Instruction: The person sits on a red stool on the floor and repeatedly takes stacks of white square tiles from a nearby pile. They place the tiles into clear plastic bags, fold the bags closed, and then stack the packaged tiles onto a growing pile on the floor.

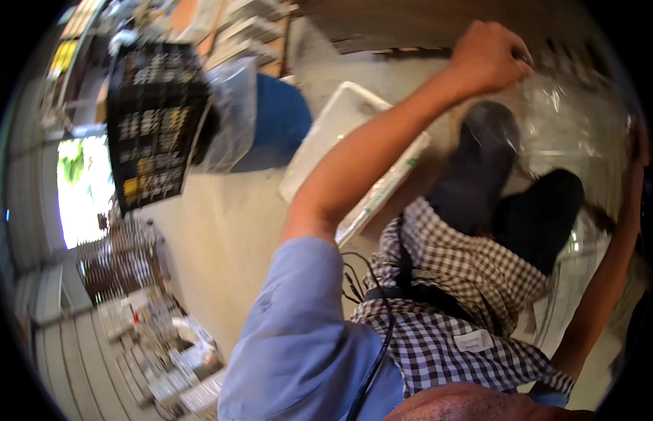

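My left hand (491, 57) is stretched out at the upper right, its fingers curled closed at the edge of a clear plastic sheet (562, 119). Wrinkled and shiny, the sheet spreads from there toward the right rim, beyond my dark shoes (484, 158). At that rim is my right hand (637, 144), beside the sheet's other side; its fingers are dark and smeared, so their grip does not show. Below the sheet, more clear plastic (572, 281) lies along my right forearm.
A white shallow tray (319, 144) lies under my left forearm. To its left stand a blue bin (277, 123) with a clear liner and a black crate (154, 126). A brown board (404, 24) lies ahead. Cluttered goods (165, 351) sit at lower left. A black cable (383, 337) hangs across my checked apron.
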Tool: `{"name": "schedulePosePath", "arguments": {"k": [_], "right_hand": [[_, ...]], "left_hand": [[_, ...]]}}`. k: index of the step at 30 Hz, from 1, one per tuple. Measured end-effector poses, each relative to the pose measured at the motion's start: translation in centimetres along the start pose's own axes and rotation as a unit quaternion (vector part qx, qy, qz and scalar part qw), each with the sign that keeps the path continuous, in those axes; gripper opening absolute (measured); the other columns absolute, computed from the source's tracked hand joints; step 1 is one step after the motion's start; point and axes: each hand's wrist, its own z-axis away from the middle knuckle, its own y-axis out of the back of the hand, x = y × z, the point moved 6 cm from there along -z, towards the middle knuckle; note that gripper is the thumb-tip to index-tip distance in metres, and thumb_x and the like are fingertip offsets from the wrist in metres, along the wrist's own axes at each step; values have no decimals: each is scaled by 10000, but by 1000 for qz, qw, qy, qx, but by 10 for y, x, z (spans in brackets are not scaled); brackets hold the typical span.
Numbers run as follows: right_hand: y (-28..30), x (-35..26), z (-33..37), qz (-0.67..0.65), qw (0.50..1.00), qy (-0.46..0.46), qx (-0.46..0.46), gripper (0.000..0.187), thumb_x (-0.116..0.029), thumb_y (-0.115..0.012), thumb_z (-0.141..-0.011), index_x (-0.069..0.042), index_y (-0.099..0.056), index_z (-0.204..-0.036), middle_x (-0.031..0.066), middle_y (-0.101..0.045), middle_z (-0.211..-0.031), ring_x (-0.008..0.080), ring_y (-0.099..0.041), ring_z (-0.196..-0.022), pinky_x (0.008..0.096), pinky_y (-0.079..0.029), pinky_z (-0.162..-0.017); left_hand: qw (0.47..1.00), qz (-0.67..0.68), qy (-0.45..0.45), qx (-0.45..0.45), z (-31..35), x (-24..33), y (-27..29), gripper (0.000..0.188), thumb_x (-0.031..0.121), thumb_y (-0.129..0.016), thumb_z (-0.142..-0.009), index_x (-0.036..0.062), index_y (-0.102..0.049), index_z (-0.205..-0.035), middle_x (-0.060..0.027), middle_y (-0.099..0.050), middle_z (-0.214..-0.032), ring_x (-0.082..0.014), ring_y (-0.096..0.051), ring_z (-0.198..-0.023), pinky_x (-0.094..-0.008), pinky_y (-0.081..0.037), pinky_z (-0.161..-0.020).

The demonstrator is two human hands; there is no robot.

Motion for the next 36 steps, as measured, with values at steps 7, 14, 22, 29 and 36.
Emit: {"name": "schedulePosePath", "arguments": {"k": [7, 14, 22, 29, 36], "right_hand": [[69, 71, -28, 33, 980, -131, 149, 282, -303, -661, -938, -42, -724, -854, 6, -653, -692, 56, -541, -531, 225, -423, -466], [75, 187, -25, -27, 975, -183, 121, 274, -235, -648, -935, 30, -714, -919, 65, -660, -691, 96, -554, -477, 259, -446, -447], [20, 311, 0, 38, 968, -250, 13, 295, -214, -570, -959, 15, -675, -806, 58, -634, -638, 118, -540, -463, 280, -435, -445], [-1, 404, 19, 110, 942, -316, -5, 309, -214, -544, -918, -10, -613, -696, 51, -589, -593, 145, -531, -477, 330, -430, -476], [-15, 440, 14, 212, 955, -209, -3, 203, -146, -530, -836, -7, -598, -704, 116, -569, -580, 208, -549, -555, 395, -453, -560]], "left_hand": [[994, -16, -59, -90, -95, 3, -120, 248, 248, -752, -807, 44, -776, -946, -74, -751, -826, -152, -692, -732, -292, -535, -720], [970, 22, 32, -238, -134, -51, -265, 219, 230, -735, -757, 42, -761, -866, -118, -737, -798, -246, -698, -727, -355, -536, -699], [929, 44, 143, -337, -120, -146, -393, 182, 196, -732, -739, 39, -752, -830, -108, -725, -765, -225, -684, -712, -355, -531, -693], [917, 24, 219, -333, -110, -200, -456, 219, 213, -740, -730, 43, -757, -866, -137, -735, -835, -280, -704, -808, -375, -536, -760], [916, 26, 247, -316, -108, -237, -487, 251, 216, -743, -739, 40, -758, -916, -142, -738, -849, -290, -707, -817, -378, -537, -760]]}}
